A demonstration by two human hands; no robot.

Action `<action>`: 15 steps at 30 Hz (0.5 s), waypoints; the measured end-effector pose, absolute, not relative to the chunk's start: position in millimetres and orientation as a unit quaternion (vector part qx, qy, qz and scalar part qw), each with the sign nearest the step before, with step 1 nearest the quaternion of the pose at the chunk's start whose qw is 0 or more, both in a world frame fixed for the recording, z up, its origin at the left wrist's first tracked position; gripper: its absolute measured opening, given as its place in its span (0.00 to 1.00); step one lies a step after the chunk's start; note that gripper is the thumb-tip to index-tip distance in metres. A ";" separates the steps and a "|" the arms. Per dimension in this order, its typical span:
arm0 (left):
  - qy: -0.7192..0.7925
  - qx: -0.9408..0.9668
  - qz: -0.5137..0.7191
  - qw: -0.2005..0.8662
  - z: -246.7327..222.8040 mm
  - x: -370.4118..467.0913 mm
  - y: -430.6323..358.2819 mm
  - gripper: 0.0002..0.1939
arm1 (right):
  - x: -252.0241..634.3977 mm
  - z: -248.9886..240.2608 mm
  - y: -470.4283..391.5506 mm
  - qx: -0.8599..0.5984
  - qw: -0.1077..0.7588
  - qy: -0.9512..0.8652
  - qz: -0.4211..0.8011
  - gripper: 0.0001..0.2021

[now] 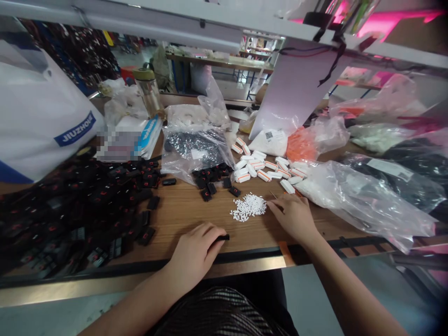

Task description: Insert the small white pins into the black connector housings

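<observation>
My left hand [199,249] is closed round a small black part [224,237], whose end sticks out past the fingertips near the table's front edge. Further right, my right hand [294,217] pinches a thin pointed stick [273,194] beside a pile of tiny white pieces [249,206]. Behind that pile lie white blocks with orange stripes [264,175]. Several black parts [210,179] spill from the mouth of a clear bag [196,151]. A large heap of black parts with red marks [87,200] covers the left of the table.
A white bag with blue print [45,107] stands at the left, near a lidded bottle [146,91]. Clear bags [367,196] crowd the right side. A bag of orange pieces [303,144] lies behind the blocks. A shelf rail [210,32] crosses above.
</observation>
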State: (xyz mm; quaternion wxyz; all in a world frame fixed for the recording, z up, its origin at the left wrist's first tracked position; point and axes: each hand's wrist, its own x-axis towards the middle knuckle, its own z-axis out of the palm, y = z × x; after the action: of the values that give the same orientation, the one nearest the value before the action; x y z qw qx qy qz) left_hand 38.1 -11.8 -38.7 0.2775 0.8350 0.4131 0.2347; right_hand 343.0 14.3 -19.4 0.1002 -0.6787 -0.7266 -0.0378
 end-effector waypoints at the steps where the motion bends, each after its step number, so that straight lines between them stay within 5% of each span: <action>1: 0.417 0.836 0.234 0.270 -38.2 37.9 -11.8 0.08 | 343.1 -19.5 17.6 -0.683 0.102 -0.723 -0.026 0.15; 15: 0.402 0.836 0.269 0.259 -37.3 36.6 -6.7 0.08 | 337.6 -27.3 27.3 -0.722 0.207 -0.656 0.077 0.11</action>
State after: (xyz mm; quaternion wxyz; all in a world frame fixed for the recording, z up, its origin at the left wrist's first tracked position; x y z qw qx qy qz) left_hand 36.6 -6.7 -37.3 0.2590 0.8361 0.4019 0.2688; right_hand 337.6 27.3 -27.3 0.2070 -0.7216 -0.6561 0.0773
